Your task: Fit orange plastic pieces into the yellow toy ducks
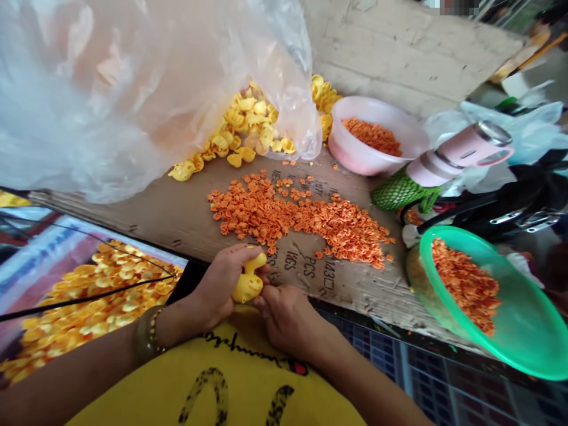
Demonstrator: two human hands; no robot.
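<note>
My left hand (217,287) is closed around a yellow hollow plastic toy piece (247,288), which has two rounded lobes and small holes in its face. The thumb lies over its upper lobe. My right hand (286,316) is closed against the lower right side of the piece, fingertips pinched together; whatever lies between them is hidden. Just beyond both hands, many small orange plastic pieces (306,219) are spread in a loose pile on the cardboard-covered table (168,222). More yellow plastic shells (246,118) are heaped behind that pile, partly under clear plastic.
A large clear plastic bag (133,77) covers the back left. To the right stand a pink bowl (368,160) and a tilted green basin (528,331), both holding orange pieces, and a pink tumbler (461,151) in a green net. Below left, a sack (57,242) holds yellow shells.
</note>
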